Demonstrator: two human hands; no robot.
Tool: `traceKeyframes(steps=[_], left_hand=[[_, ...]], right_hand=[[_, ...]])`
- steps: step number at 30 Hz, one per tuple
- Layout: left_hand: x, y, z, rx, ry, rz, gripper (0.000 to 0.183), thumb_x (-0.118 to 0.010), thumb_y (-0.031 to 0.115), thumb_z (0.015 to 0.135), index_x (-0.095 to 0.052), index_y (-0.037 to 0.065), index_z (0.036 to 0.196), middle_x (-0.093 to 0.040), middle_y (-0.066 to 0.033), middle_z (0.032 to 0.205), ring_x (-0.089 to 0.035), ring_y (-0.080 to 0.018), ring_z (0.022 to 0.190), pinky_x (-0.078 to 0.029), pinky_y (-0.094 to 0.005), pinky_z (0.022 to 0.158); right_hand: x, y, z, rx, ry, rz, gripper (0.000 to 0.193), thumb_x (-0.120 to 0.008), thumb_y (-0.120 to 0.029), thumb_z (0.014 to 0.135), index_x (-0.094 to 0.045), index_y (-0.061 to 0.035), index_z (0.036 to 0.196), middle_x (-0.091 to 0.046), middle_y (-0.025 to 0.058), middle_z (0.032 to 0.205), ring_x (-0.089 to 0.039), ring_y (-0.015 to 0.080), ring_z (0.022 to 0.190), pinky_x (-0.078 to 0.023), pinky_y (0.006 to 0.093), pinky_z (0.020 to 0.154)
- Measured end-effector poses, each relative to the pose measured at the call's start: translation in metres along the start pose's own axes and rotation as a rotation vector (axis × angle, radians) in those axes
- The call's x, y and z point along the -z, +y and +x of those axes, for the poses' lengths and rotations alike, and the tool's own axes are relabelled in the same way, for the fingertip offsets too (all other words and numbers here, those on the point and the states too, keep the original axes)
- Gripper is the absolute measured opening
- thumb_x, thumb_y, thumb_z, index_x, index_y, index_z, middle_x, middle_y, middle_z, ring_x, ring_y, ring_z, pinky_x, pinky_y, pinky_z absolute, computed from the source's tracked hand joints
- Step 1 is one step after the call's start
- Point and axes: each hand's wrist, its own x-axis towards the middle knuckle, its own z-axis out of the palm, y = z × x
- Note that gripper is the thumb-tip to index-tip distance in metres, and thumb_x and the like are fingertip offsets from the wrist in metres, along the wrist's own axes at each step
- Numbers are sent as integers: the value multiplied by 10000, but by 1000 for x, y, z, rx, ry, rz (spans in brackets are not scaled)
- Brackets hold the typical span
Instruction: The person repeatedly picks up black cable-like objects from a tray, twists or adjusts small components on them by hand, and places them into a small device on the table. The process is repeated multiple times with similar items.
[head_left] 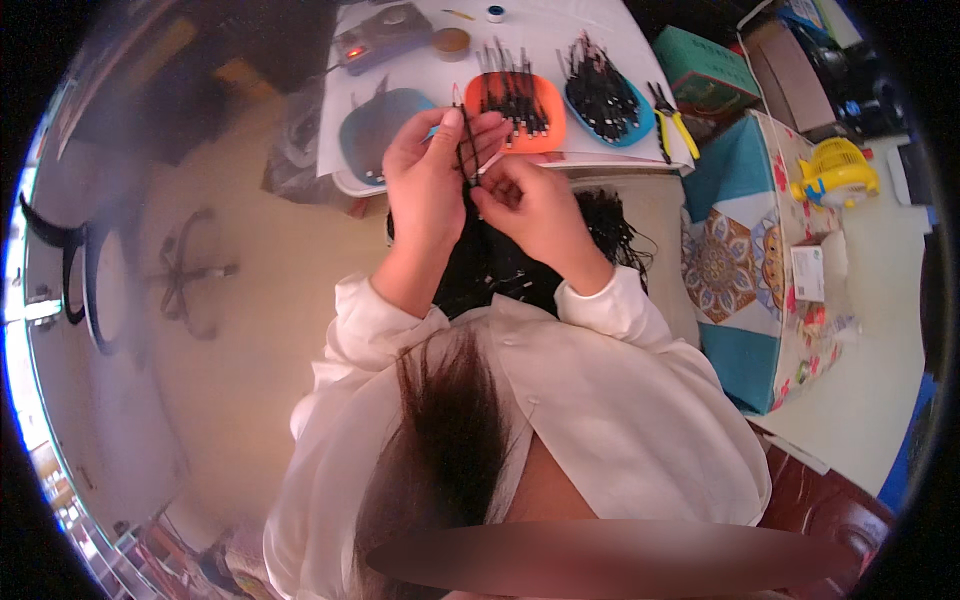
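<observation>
Holding one thin black cable (468, 150), two hands (432, 180) (528, 205), three trays (515, 105), seemingly.

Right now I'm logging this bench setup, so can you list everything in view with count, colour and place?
wire: one thin piece, black, held between both hands
orange tray: one, holds black leads, table centre
right blue tray: one, piled with black leads, right of the orange one
left blue tray: one, nearly bare, left of the orange one
cutters: one pair, yellow handles, table's right edge
device: one, grey with red light, table's far left
jar: one, brown, beside the device
table: one, white
green box: one, right of table
left hand: grips the wire
right hand: pinches the wire's lower end
</observation>
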Motion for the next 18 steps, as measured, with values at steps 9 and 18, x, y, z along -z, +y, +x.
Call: traceKeyframes(steps=[9, 18], left_hand=[[7, -26, 3, -9, 7, 241, 135, -525, 130, 981, -554, 1, 958, -510, 2, 698, -378, -58, 532, -292, -202, 467], [15, -28, -2, 33, -56, 279, 183, -555, 126, 968, -630, -39, 994, -582, -26, 731, -401, -55, 558, -295, -193, 491]], right_hand=[[36, 48, 10, 116, -16, -78, 179, -693, -208, 816, -622, -52, 866, -667, 111, 771, -656, 298, 707, -506, 393, 621], [120, 164, 105, 8, 255, -854, 104, -686, -202, 811, -658, -121, 870, -629, 63, 898, -620, 279, 845, -508, 407, 697]])
